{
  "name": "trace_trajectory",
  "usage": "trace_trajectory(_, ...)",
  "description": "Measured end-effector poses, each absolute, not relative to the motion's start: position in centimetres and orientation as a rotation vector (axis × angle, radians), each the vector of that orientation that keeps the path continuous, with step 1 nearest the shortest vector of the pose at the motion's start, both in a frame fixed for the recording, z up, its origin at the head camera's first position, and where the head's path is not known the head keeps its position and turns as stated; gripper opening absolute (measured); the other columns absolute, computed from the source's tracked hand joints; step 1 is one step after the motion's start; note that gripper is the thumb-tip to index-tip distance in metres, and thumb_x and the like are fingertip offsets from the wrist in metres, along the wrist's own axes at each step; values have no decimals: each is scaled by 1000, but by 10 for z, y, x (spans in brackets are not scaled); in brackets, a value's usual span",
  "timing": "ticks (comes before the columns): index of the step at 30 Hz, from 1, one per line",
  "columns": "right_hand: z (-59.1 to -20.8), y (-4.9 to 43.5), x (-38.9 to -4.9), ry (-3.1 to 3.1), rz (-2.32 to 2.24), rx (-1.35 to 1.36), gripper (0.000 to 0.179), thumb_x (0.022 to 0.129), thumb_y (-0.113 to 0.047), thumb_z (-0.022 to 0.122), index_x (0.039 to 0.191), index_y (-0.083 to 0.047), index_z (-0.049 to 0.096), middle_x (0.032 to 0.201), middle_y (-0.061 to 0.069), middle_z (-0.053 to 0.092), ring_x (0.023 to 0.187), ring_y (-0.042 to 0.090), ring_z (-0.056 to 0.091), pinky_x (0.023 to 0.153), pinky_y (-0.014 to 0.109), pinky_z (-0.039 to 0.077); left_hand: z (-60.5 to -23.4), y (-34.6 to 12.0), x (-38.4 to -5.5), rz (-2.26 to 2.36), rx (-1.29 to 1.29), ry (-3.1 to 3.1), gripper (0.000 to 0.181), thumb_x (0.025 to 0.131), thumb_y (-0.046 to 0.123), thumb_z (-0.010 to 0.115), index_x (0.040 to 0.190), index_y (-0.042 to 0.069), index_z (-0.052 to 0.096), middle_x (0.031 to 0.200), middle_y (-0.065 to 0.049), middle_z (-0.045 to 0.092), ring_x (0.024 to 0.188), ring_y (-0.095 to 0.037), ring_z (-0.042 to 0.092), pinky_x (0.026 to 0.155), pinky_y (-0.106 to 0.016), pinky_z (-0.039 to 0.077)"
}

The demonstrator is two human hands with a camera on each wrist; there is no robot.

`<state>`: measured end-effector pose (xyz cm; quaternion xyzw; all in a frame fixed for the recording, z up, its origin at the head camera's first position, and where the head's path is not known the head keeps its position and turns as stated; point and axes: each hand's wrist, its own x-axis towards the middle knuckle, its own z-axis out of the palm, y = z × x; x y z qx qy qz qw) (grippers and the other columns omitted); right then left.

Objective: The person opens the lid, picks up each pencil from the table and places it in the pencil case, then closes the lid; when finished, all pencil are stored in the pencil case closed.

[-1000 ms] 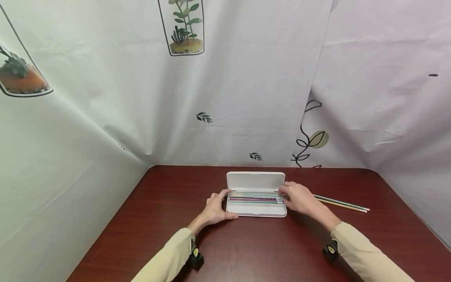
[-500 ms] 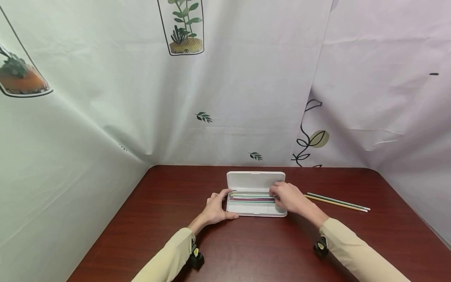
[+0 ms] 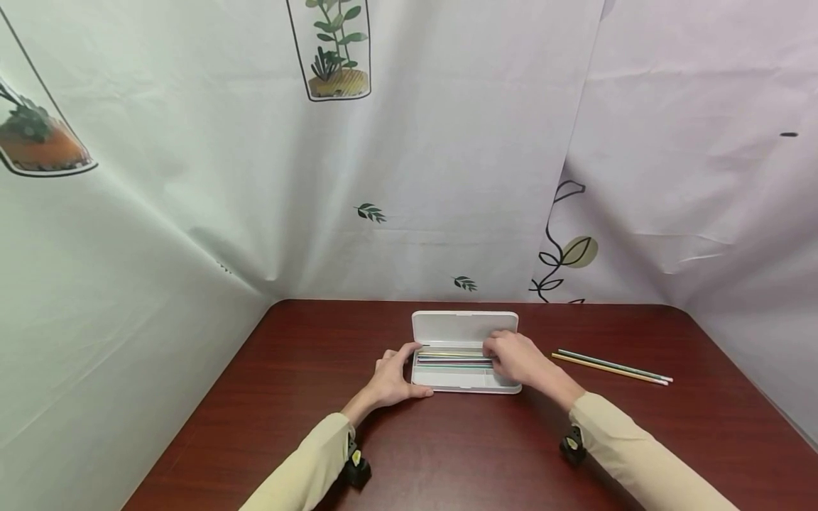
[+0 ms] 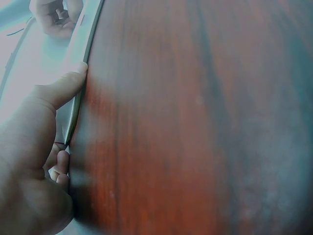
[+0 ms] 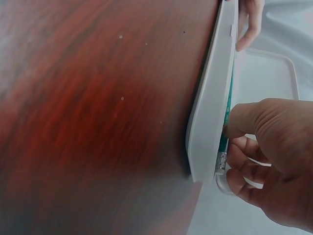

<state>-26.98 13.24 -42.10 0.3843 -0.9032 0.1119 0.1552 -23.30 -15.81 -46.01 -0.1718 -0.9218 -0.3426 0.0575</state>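
A white pencil case (image 3: 466,389) lies on the table with its lid raised and several pencils (image 3: 447,358) side by side in it. My left hand (image 3: 388,382) grips the case's left end, thumb along the front edge and fingers at the back edge. Over the right part of the case, my right hand (image 3: 514,356) reaches in with curled fingers. In the right wrist view, its thumb and fingers hold a green pencil (image 5: 228,115) near the end, along the case's front wall. My right hand hides the pencils' right ends in the head view.
To the right of the case, a green pencil (image 3: 613,364) and a yellow pencil (image 3: 607,367) lie on the brown table (image 3: 460,454). Behind the table hangs a pale cloth (image 3: 473,177) with printed plants, which also runs along both sides.
My right hand has moved left along the inside of the case, uncovering more of the two loose pencils on the table. My left hand has stayed on the case.
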Motion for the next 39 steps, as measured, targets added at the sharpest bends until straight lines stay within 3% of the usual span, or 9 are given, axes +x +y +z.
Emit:
trace_trajectory(26,-425,133,-267,-2667,357,1033,12,81,-3,76,83,-12,69,80,-4,57,68,13,52,64,32,49,-464,-158,-234,-1038,-532,-2790,87,67,35,93,140,12,51,110,-6,60,107,-27,47,91,-48,31)
trace_trajectory(33,-416,161,-260,-2629,474,981,12,82,-3,75,84,-12,68,79,-6,56,68,11,50,59,32,45,-463,-158,-234,-1029,-531,-2791,87,67,36,93,140,13,51,110,-6,60,107,-27,47,90,-47,31)
trace_trajectory(39,-414,210,-255,-2563,491,902,16,77,1,74,86,-11,69,83,-4,61,69,16,58,61,40,49,-462,-159,-234,-1021,-544,-2782,87,67,36,92,139,11,51,110,-6,62,107,-27,47,91,-47,31)
